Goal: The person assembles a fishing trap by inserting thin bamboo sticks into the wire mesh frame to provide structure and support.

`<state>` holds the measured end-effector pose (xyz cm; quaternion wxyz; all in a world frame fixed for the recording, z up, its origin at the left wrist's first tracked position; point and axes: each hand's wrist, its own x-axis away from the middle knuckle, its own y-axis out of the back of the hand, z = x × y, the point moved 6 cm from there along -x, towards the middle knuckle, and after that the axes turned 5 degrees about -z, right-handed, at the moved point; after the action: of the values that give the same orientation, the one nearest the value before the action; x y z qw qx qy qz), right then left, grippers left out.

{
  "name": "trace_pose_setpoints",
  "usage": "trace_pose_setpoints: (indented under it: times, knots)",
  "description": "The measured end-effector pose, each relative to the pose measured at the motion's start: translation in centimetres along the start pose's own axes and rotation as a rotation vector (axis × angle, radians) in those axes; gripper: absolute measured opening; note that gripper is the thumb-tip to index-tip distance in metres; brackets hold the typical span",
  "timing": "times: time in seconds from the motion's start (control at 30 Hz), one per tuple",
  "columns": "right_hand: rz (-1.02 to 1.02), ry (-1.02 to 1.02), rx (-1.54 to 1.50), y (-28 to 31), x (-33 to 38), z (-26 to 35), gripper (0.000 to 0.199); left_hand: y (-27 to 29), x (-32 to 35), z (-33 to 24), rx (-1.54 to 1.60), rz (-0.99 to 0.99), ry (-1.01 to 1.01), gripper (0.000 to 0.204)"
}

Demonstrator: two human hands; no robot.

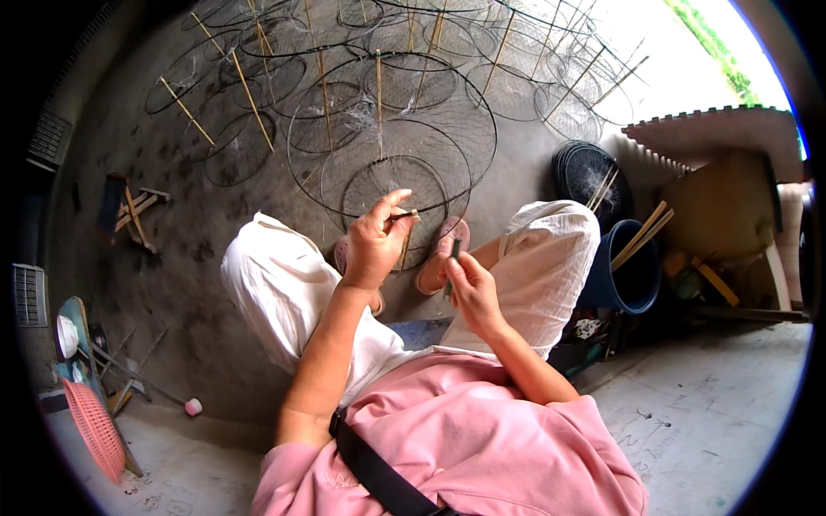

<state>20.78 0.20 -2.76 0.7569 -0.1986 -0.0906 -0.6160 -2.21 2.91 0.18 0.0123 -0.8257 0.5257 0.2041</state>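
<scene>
In front of my knees stands a round cage of dark wire hoops and thin netting [391, 156]. My left hand [372, 245] is closed at its near hoop, thumb and fingers pinched on the light tip of a thin stick [415, 214]. Whether these fingers also grip the hoop is hard to see. Off to the right and apart from the cage, my right hand [473, 291] is closed around a narrow dark green tool [453, 262]; its kind does not show clearly. A pale bamboo stick [379, 90] rises at the cage's far side.
Several similar net cages with sticks [327, 95] fill the floor ahead. To my right are a stack of flat black hoops [592, 176] and a blue bucket [632, 275] holding sticks. A small wooden stool [129, 211] and a pink basket [93, 430] are at left.
</scene>
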Motion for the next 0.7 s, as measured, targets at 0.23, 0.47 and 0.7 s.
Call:
trace_pose_setpoints:
  times: [0.23, 0.47, 0.7]
  knots:
    - [-0.026, 0.698, 1.213, 0.1, -1.8, 4.2, 0.015, -0.7, 0.0, 0.2, -0.061, 0.057, 0.115, 0.045]
    - [0.109, 1.207, 1.239, -11.5, 2.8, 11.2, 0.057, -0.1, -0.5, -2.9, -0.09, 0.078, -0.213, 0.046]
    - [0.281, 1.175, 1.043, -7.4, 1.1, 5.5, 0.036, -0.3, -0.8, -1.4, -0.031, 0.047, -0.123, 0.019]
